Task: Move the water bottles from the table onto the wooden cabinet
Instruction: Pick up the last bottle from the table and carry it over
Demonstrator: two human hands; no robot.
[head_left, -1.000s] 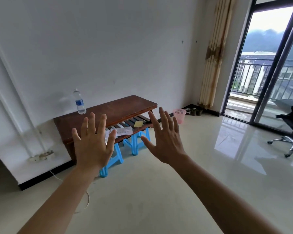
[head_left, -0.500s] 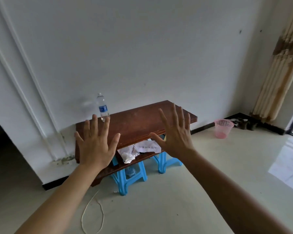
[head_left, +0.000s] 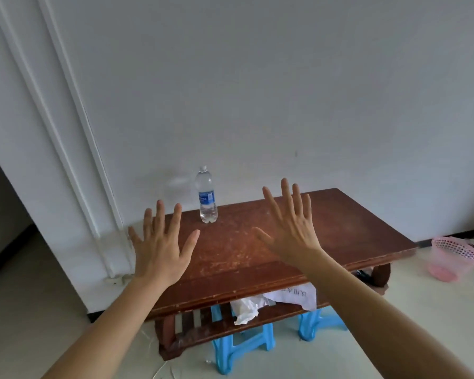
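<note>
One clear water bottle (head_left: 206, 195) with a blue label stands upright at the back left of a low brown wooden table (head_left: 353, 231), close to the white wall. My left hand (head_left: 161, 247) is raised in front of the table's left end, fingers spread, holding nothing. My right hand (head_left: 292, 231) is raised over the table's middle, fingers also spread and empty. Both hands are nearer to me than the bottle and do not touch it. No wooden cabinet is in view.
Crumpled white paper (head_left: 248, 307) and a sheet lie on the table's lower shelf. Two blue plastic stools (head_left: 241, 348) stand under the table. A pink basket (head_left: 453, 258) sits on the floor at the right. A dark doorway opens at the left.
The view has come closer to the table and turned left; the window has left the frame. The table and bottle look larger. Both hands stay raised with fingers spread.
</note>
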